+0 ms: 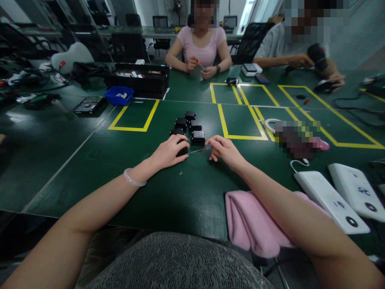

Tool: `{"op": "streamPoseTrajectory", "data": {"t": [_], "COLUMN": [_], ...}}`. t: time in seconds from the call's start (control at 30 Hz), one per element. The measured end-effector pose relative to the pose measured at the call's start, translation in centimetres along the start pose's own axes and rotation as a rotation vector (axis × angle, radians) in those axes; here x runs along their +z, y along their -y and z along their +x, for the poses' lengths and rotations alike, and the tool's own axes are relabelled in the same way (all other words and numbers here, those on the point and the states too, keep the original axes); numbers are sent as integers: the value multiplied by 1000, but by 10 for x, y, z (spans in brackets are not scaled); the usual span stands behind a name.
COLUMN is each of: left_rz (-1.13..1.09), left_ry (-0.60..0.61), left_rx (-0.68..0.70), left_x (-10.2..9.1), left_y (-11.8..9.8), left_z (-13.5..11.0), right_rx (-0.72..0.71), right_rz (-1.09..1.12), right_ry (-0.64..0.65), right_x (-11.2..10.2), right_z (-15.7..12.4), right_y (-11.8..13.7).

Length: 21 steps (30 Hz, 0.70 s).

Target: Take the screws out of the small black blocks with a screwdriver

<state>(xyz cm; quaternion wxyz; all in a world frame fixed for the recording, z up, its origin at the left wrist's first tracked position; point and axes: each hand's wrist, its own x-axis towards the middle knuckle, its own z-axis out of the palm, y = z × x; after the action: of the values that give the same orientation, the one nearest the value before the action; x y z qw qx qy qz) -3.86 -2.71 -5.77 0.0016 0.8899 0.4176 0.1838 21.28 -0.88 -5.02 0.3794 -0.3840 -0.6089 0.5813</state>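
Note:
My left hand (pixel 169 151) is closed around a small black box-shaped part (pixel 182 151), which its fingers partly hide. A thin screwdriver (pixel 197 151) with a see-through handle is pinched in my right hand (pixel 221 150). Its shaft points left, and the tip meets the right side of that part or comes very close to it. Just beyond my hands, several similar black boxes (pixel 197 137) stand grouped on the green table. A few tiny screws (pixel 181 173) lie nearer to me, below my left hand.
Under my right forearm a pink cloth (pixel 249 220) hangs over the table edge. White power banks (pixel 333 200) lie at right. Further back are a blue tray (pixel 119 96) and a black organizer box (pixel 141 82). Two people sit opposite; one holds an orange-handled tool (pixel 198 63).

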Motion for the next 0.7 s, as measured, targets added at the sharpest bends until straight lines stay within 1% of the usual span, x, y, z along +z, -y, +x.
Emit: {"op": "streamPoseTrajectory", "data": {"t": [0.13,0.37,0.53,0.7], "left_rz": [1,-2,-2,-9], "left_ry": [3,-1,9,11], "left_rx": [1,8,2,3], "left_x": [-1,0,-1,-1], "left_y": [0,0,0,0], "left_z": [0,0,0,0], "right_rx": [-21,-6,-33,-14], "right_rz": [-2,-15,-17,-1], "right_ry": [-20,-9,-30,-24], "right_x": [0,0,1,1], "right_z": [-1,0,-1,-1], "right_y": [0,1,1,1]}}
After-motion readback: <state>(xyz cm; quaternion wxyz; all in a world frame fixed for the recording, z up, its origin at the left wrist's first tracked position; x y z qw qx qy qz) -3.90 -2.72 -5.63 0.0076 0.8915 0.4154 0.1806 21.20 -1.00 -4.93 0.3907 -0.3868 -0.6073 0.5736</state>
